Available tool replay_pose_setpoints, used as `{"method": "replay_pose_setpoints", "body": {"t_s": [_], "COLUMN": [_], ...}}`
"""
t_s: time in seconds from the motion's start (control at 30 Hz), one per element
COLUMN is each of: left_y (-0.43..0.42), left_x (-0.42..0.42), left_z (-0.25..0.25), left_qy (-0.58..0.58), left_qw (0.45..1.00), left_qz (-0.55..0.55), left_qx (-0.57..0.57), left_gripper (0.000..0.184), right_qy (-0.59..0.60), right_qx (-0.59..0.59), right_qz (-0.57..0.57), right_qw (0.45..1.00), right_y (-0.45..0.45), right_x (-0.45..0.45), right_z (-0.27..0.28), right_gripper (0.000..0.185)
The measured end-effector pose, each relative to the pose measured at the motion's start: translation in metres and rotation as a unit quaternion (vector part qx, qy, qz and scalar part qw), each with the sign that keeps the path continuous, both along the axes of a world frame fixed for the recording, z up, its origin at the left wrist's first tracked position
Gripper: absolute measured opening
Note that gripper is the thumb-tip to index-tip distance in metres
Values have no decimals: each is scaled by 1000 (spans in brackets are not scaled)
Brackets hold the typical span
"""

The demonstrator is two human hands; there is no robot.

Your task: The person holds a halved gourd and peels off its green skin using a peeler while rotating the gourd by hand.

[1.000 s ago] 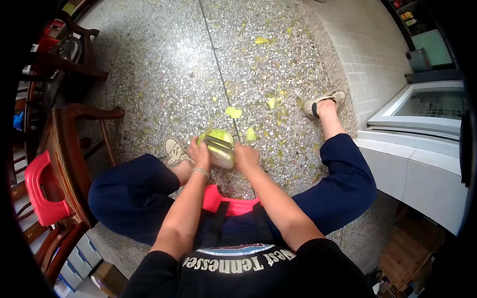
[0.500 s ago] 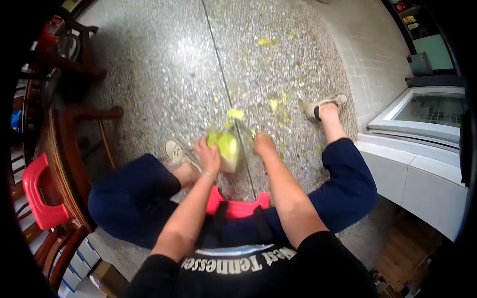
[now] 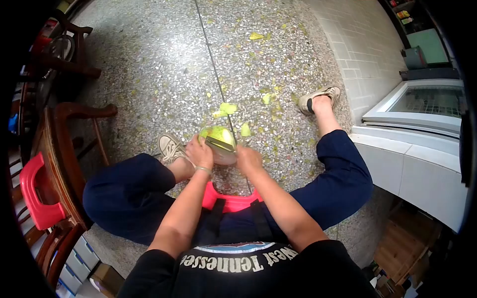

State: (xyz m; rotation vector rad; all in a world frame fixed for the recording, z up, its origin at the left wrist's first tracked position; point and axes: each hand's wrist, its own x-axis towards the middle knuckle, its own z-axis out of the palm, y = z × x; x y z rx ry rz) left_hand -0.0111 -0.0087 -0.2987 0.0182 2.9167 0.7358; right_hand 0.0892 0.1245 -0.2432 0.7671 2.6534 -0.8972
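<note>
A large round fruit, yellow-green on top and pale lower down, is held above the speckled floor between my legs; its exact kind I cannot tell. My left hand is closed against the fruit's left side. In my right hand, closed around a handle that my fingers hide, is a knife. The dark blade lies across the fruit's near upper face, its far end close to my left fingers. Just beyond the fruit, cut green pieces and another piece lie on the floor.
Small yellow-green scraps are scattered over the floor. A wooden chair and a pink plastic stool stand at left. On the right are a white-framed glass panel and a tiled ledge.
My right hand has swung left and nearer, bringing the blade onto the fruit. Another green piece now lies right of the fruit. The view has shifted slightly.
</note>
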Motion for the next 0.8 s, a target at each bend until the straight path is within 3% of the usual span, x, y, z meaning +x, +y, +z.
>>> {"method": "replay_pose_setpoints", "body": {"t_s": [0.07, 0.17, 0.3, 0.37, 0.43, 0.47, 0.57, 0.63, 0.7, 0.8], "left_y": [2, 17, 29, 25, 17, 15, 13, 15, 15, 18], "left_x": [2, 7, 5, -3, -4, -3, -1, 1, 2, 8], "left_z": [-2, 15, 15, 6, 6, 5, 0, 2, 5, 11], "left_qy": [22, 27, 36, 24, 23, 24, 32, 23, 17, 68], "left_qw": [999, 997, 997, 997, 997, 997, 998, 999, 999, 993], "left_qz": [-26, -65, -56, -61, -63, -54, -41, -43, -46, -93], "left_qx": [4, 20, 32, 34, 48, 50, 34, 23, 7, 2], "left_gripper": [33, 35, 41, 41, 39, 38, 38, 36, 34, 38], "right_qy": [-62, -80, -120, -137, -239, -238, -116, -103, -60, -29], "right_qx": [23, 21, -18, -76, -303, -304, -121, -55, -9, -24], "right_qz": [4, -58, -56, -46, -256, -256, -131, -80, -10, -6], "right_qw": [998, 995, 991, 987, 886, 886, 977, 990, 998, 999], "right_y": [7, 31, 44, 49, 49, 46, 30, 20, 12, 16], "right_x": [-3, 3, -3, -7, -11, -11, 4, -9, -9, -5], "right_z": [-9, -29, -32, -40, -26, -24, -19, 25, 10, 5], "right_gripper": [17, 18, 20, 20, 25, 25, 26, 18, 17, 19]}}
